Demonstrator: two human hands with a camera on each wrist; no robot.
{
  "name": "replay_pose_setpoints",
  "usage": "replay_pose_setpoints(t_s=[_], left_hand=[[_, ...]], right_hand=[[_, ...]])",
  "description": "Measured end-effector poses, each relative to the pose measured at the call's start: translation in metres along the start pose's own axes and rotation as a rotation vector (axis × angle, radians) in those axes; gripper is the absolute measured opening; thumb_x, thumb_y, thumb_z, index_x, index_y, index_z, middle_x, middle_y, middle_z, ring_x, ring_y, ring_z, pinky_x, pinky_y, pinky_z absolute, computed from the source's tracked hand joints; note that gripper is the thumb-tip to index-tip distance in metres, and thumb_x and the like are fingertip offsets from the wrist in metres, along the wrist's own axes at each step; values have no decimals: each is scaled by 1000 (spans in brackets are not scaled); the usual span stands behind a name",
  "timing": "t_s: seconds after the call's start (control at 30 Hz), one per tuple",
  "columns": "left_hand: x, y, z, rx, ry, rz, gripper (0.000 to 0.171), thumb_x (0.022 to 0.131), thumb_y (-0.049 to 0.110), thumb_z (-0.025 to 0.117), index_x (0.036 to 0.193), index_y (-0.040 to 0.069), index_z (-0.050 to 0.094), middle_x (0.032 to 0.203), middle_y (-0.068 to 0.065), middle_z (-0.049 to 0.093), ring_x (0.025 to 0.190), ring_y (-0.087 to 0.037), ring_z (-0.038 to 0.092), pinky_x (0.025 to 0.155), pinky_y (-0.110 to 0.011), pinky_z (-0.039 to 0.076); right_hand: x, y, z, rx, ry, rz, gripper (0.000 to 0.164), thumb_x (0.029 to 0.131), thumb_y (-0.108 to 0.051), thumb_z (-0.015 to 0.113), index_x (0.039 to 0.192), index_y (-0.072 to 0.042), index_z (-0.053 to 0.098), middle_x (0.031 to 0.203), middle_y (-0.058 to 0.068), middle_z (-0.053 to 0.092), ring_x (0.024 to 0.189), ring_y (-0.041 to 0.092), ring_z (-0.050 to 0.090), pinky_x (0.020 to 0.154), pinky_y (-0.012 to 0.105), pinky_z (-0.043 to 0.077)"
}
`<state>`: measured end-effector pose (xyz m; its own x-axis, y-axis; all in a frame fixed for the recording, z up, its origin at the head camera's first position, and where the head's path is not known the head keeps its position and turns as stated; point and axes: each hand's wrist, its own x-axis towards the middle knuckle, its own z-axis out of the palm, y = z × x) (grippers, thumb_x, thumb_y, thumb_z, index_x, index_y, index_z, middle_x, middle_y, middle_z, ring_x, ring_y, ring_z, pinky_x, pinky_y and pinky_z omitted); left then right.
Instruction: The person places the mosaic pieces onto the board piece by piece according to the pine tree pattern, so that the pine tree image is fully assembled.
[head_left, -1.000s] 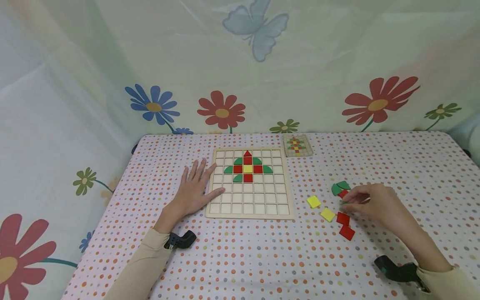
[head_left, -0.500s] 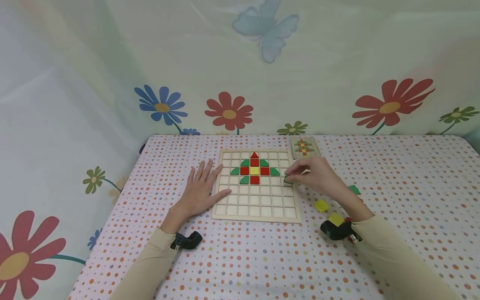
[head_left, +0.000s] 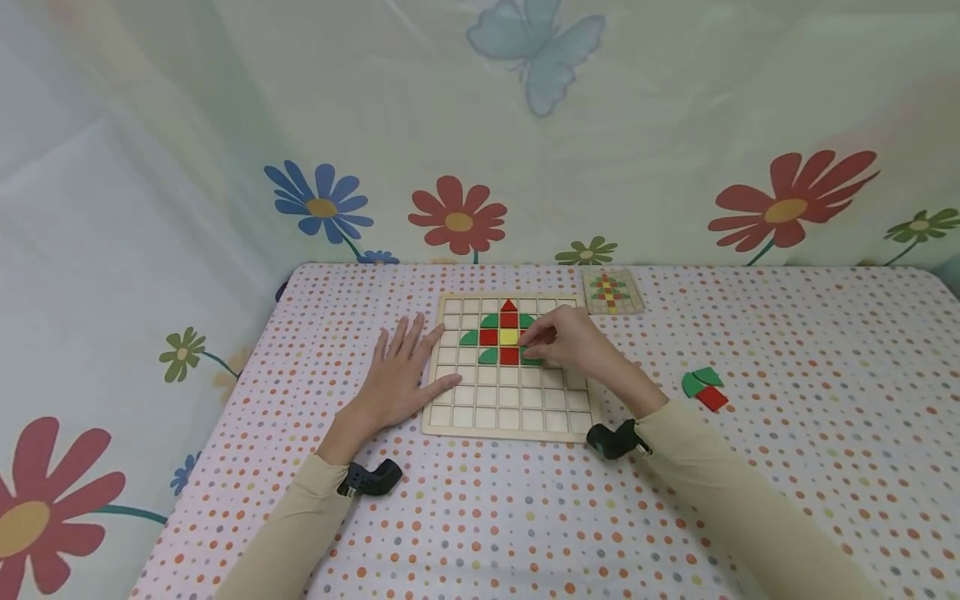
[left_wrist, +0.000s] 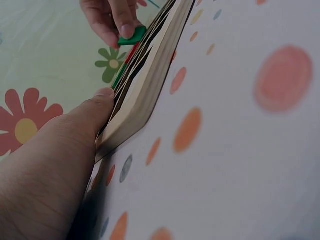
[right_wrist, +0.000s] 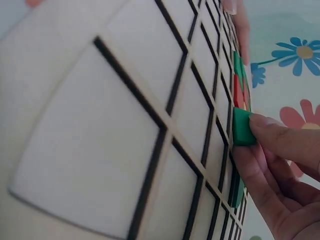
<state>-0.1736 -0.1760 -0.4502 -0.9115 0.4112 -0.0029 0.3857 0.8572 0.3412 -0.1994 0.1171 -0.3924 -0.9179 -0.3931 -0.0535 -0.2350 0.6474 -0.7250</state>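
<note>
My right hand (head_left: 566,337) pinches a green quarter-circle tile (right_wrist: 242,129) between thumb and fingers. It holds the tile at the wooden grid board (head_left: 468,421), just right of the lowest red square tile (head_left: 509,356); whether the tile sits fully in its cell I cannot tell. Spread fingers of my left hand (head_left: 397,383) lie along the board's left edge, with the thumb on its rim. Red squares, green quarter-circles, a red triangle (head_left: 509,306) and a yellow square (head_left: 509,337) form a pattern in the cells. My right hand covers part of that pattern's right side.
A small card (head_left: 613,292) printed with a tile pattern lies beyond the board's far right corner. To the right rest loose green tiles (head_left: 705,379) and a red square tile (head_left: 712,398). My right forearm hides the table nearer the board. A flowered curtain (head_left: 645,133) stands behind.
My right hand has moved left from the loose tiles to the board, bringing the green quarter-circle tile. My left hand stays at the board's edge. The head view has shifted slightly.
</note>
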Motion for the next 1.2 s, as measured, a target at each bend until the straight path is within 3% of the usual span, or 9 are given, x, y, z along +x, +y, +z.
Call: replay_pose_setpoints(t_s=[0.43, 0.63, 0.87, 1.0, 1.2], left_hand=[[1, -3, 3, -1, -26, -20, 90, 100, 63, 54, 169, 17, 20, 175, -15, 3, 161, -36, -6, 127, -60, -7], [1, -3, 3, -8, -21, -19, 89, 101, 63, 53, 169, 17, 20, 175, -16, 3, 161, -37, -5, 127, -60, -6], [2, -3, 3, -6, -24, -21, 89, 101, 64, 52, 169, 18, 19, 175, -14, 2, 161, -35, -7, 127, -58, -7], [2, -3, 3, 1, -25, -28, 89, 101, 65, 52, 170, 19, 19, 176, -14, 2, 161, -34, -7, 127, -57, -8], [1, -2, 1, -4, -15, -22, 90, 100, 63, 55, 169, 17, 20, 175, -15, 3, 161, -37, -6, 127, -59, -7]], right_hand=[[1, -11, 4, -77, -30, 70, 7, 92, 2, 78, 98, 3, 82, 101, 16, 78, 87, 23, 70, 75, 32, 58], [0, -20, 6, -136, -41, 64, 12, 93, 6, 75, 103, 7, 80, 105, 19, 78, 98, 30, 71, 80, 36, 60], [-3, -25, 9, -238, 8, 30, 12, 92, 10, 74, 101, 9, 80, 101, 20, 78, 98, 33, 74, 84, 40, 62], [-7, -22, 10, -206, 13, 42, 14, 93, 9, 73, 105, 7, 79, 104, 18, 78, 100, 32, 72, 87, 41, 61], [-23, -11, -9, -39, -102, 35, 22, 100, -6, 70, 118, 4, 77, 119, 18, 74, 108, 31, 69, 93, 45, 57]])
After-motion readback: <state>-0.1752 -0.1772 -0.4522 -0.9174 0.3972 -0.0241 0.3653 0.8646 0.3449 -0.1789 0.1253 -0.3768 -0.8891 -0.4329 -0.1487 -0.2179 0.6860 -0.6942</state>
